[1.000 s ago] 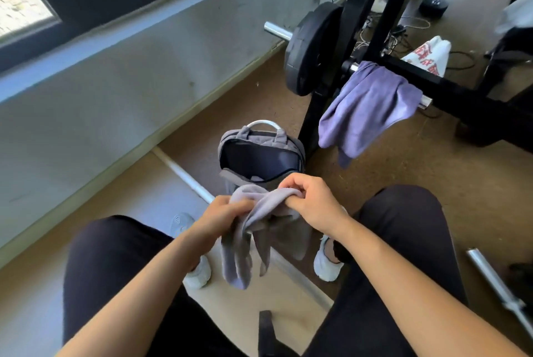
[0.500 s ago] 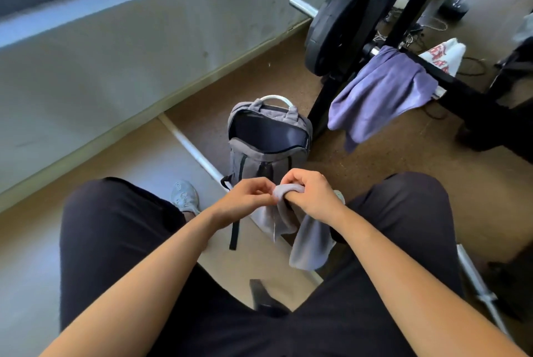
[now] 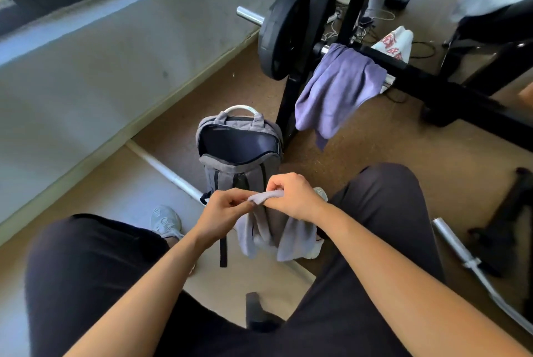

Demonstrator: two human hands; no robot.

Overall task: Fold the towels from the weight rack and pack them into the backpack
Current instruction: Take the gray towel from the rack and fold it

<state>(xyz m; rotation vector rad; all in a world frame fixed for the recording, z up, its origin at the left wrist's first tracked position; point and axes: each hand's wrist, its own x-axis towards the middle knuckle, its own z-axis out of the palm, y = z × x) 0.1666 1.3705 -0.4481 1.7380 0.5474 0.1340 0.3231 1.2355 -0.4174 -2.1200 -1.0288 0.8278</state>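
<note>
OK, we see the weight rack (image 3: 324,4) by the wall, with the purple towel (image 3: 337,88) draped over its bar. The backpack (image 3: 236,154) stands upright on the floor just beside the rack's post, top unzipped. The grey towel (image 3: 277,235) hangs between the knees, in front of the backpack. Left hand (image 3: 222,212) and right hand (image 3: 291,195) both pinch its top edge, fingers curled.

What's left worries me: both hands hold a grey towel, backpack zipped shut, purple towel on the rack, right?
No: head view shows the backpack open. The left hand and right hand hold the grey towel; the purple towel hangs on the rack.
</note>
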